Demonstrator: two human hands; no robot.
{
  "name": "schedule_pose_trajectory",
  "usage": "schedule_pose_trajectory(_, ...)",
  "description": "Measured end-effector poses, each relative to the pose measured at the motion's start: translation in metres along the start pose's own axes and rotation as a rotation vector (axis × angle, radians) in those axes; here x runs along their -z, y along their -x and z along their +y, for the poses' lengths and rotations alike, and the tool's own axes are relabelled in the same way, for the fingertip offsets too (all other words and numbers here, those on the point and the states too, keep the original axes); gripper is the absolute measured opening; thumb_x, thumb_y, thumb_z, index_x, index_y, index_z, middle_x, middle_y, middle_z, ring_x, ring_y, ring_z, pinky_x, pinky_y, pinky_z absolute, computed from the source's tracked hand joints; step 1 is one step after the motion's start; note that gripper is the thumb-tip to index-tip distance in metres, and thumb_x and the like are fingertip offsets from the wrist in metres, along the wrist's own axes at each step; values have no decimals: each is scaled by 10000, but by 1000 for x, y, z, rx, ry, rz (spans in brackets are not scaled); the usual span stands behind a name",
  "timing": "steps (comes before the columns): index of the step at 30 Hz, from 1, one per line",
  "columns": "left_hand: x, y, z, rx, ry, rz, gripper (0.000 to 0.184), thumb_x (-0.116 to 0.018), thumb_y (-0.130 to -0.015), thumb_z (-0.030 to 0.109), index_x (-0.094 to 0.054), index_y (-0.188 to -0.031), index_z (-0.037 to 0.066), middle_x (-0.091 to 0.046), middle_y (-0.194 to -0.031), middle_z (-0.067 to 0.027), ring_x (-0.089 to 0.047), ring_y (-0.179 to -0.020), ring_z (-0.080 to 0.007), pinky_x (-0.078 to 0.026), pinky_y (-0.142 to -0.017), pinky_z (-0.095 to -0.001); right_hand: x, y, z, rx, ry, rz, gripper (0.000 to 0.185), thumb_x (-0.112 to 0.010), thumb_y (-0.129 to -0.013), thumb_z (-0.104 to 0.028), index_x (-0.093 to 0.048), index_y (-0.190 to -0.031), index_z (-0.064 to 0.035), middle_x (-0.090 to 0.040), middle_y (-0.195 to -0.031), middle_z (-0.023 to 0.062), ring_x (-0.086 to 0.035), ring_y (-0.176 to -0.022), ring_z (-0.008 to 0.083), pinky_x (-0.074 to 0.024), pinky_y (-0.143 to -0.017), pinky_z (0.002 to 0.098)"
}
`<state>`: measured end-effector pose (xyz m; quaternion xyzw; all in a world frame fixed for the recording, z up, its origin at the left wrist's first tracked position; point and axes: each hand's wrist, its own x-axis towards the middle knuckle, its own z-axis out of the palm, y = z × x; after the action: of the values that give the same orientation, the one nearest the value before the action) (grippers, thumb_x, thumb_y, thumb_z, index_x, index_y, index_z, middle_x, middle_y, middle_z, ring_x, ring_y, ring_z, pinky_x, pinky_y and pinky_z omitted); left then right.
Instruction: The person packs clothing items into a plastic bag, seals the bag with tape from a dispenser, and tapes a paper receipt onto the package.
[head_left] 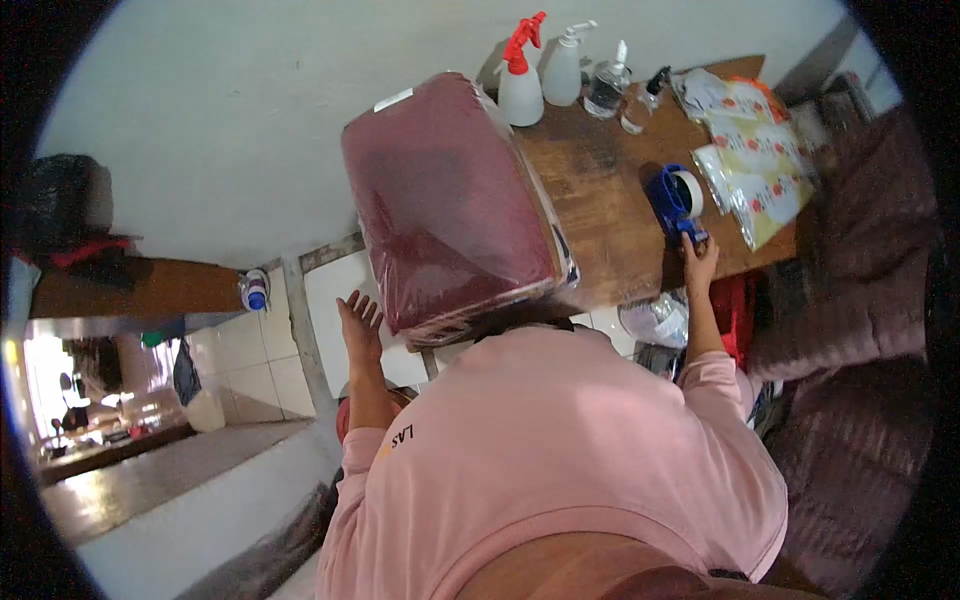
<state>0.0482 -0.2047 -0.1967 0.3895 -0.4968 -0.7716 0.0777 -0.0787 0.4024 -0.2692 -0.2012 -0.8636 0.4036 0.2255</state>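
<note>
A large maroon bundle wrapped in clear plastic [450, 200] lies on the wooden table [600, 220], with a white label at its upper left edge. Just left of the bundle's lower corner, my left hand [360, 322] is raised with its fingers apart, holding nothing. At the right of the table, my right hand [699, 258] has its fingers on the near end of a blue tape dispenser [668, 205]. A pale roll of tape sits in the dispenser. Whether the fingers grip it or only touch it is hard to tell.
Spray bottles [520, 95] and small clear bottles [606, 90] stand along the wall. Patterned plastic packets [765, 175] lie at the table's right end. Dark quilted fabric [850, 300] hangs at the right. On the left, a wooden shelf [180, 282] carries a blue-capped bottle [255, 292].
</note>
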Motion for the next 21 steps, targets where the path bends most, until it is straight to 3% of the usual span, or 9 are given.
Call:
schedule_pose_trajectory(7,-20,-1,8,-12,1,3,601,-313,-900,526,-355,-1289,70,-384,-1284,-154,-360,-1190,-272,-286,-989,-423,-80,-136,30,137,-202,-86,643,-719,-737,-250,-417,-1193,90,-479,-1127,178,-494,-1002,233,-383,-899,337)
schedule_pose_trajectory(9,-45,8,20,1,28,2,580,-331,-906,502,-367,-1274,55,-400,-1271,-161,-416,-1143,-268,-363,-940,-403,-106,-158,10,264,-174,-27,686,-711,-743,-226,-361,-1236,97,-458,-1164,184,-500,-1011,217,-429,-839,289)
schedule_pose_trajectory(10,-53,9,26,1,34,-10,581,-334,-906,499,-368,-1271,49,-401,-1269,-165,-430,-1130,-272,-377,-930,-402,-122,-158,-4,272,103,224,545,-680,-765,-210,-428,-1161,67,-521,-1054,168,-538,-924,202,-461,-765,292)
schedule_pose_trajectory(13,-81,17,43,-13,2,16,588,-323,-912,490,-360,-1270,25,-410,-1257,-180,-456,-1108,-285,-397,-920,-415,-128,-129,-46,-291,-616,-69,339,-612,-806,-206,-484,-1034,10,-564,-902,137,-559,-796,185,-468,-688,329)
schedule_pose_trajectory(14,-83,13,47,2,-5,-8,587,-315,-914,489,-360,-1269,24,-418,-1249,-181,-459,-1106,-283,-399,-918,-414,-142,-111,-42,-224,-544,-151,197,-548,-832,-197,-492,-923,-32,-564,-792,92,-546,-685,154,-455,-595,328)
schedule_pose_trajectory(15,-84,9,49,18,-14,-32,585,-307,-917,487,-360,-1269,23,-426,-1241,-181,-462,-1104,-281,-402,-915,-413,-165,-80,-56,-338,-549,-85,211,-524,-847,-217,-505,-960,-40,-564,-796,64,-543,-683,147,-443,-576,303)
schedule_pose_trajectory(16,-80,-5,47,46,98,-151,504,-374,-921,405,-389,-1248,23,-470,-1199,-167,-482,-1081,-248,-413,-899,-383,-158,-61,-70,-262,-503,-572,364,-541,-849,-288,-468,-1105,-40,-549,-974,96,-524,-878,191,-417,-775,340)
schedule_pose_trajectory(18,-78,-29,41,85,224,-308,498,-378,-919,398,-391,-1246,23,-472,-1198,-166,-483,-1079,-246,-413,-897,-381,-158,-2,-155,-707,-671,-729,481,-524,-841,-461,-465,-1137,-87,-520,-1033,77,-510,-893,187,-433,-724,309)
schedule_pose_trajectory(21,-97,-53,37,84,231,-382,490,-384,-916,387,-394,-1243,23,-474,-1195,-163,-485,-1075,-243,-414,-895,-377,-172,23,-211,-791,-471,-1051,631,-470,-822,-574,-435,-1249,-111,-534,-1057,121,-530,-884,201,-447,-710,290)
